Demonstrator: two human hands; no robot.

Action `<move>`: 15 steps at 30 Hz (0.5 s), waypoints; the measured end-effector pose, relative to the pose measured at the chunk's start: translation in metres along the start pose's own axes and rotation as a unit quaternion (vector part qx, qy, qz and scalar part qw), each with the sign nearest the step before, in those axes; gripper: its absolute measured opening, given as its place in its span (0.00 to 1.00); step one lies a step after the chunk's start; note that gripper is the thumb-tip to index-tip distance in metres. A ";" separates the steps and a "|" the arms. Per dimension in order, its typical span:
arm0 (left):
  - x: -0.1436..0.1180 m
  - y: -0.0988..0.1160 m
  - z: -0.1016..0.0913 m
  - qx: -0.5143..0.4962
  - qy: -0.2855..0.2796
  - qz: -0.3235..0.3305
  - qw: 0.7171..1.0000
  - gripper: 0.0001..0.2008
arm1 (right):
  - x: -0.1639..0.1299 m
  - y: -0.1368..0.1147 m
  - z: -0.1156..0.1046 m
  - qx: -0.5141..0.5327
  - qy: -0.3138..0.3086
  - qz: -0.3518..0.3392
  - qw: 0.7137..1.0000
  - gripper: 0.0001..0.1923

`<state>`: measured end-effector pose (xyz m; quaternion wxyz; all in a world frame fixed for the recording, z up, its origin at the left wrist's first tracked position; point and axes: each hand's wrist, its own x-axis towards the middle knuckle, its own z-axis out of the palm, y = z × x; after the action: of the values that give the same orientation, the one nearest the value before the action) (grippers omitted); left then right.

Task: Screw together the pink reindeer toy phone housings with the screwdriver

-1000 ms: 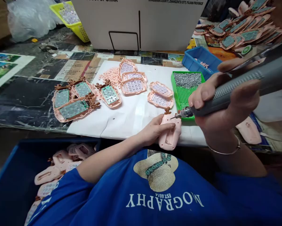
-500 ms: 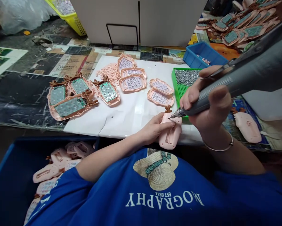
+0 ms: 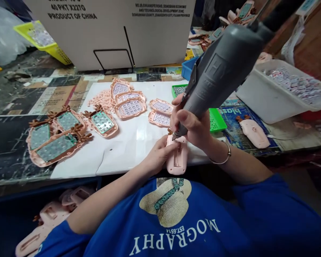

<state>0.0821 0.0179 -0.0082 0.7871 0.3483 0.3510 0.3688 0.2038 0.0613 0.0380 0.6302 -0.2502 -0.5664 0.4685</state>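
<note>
My left hand (image 3: 160, 151) is closed around a pink plastic toy casing (image 3: 177, 162), back side up, with an open slot in its middle and brown antlers at its top. In my right hand (image 3: 191, 126) is a grey electric screwdriver (image 3: 216, 67), held steeply with its tip down at the casing's upper end. The exact spot under the tip is partly hidden by my fingers. Beyond my hands lie two pink half shells with keypads (image 3: 160, 116). A green tray (image 3: 217, 120) holding small metal screws is partly covered by my right hand and the tool.
Left on the white sheet (image 3: 125, 153) lie half shells with green circuit boards (image 3: 103, 122), keypad shells (image 3: 130, 108) and small pink parts (image 3: 101, 100). A finished-looking pink casing (image 3: 254, 133) and a white bin (image 3: 272, 96) stand right. A carton (image 3: 109, 35) blocks the back.
The screwdriver has swung from a slanted to a steeper pose, its tip still at the casing's upper end. The camera view has turned to the right, showing the white bin.
</note>
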 end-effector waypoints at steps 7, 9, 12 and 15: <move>-0.017 0.014 -0.006 -0.034 0.010 -0.076 0.996 0.17 | 0.030 -0.045 -0.057 -0.081 0.110 -0.180 0.974 0.13; -0.023 0.014 -0.011 -0.040 -0.023 -0.114 0.992 0.18 | 0.039 -0.039 -0.090 -0.155 0.181 -0.179 0.955 0.12; -0.027 0.010 -0.016 -0.040 -0.067 -0.183 0.980 0.20 | 0.047 -0.019 -0.132 -0.186 0.243 -0.165 0.938 0.14; -0.025 0.009 -0.015 -0.047 -0.067 -0.193 0.978 0.20 | 0.050 -0.001 -0.155 -0.198 0.261 -0.143 0.934 0.16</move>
<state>0.0550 0.0061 -0.0008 0.8808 0.2605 0.3402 0.2017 0.3469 0.1377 0.0261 0.7537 -0.4001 -0.4930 0.1699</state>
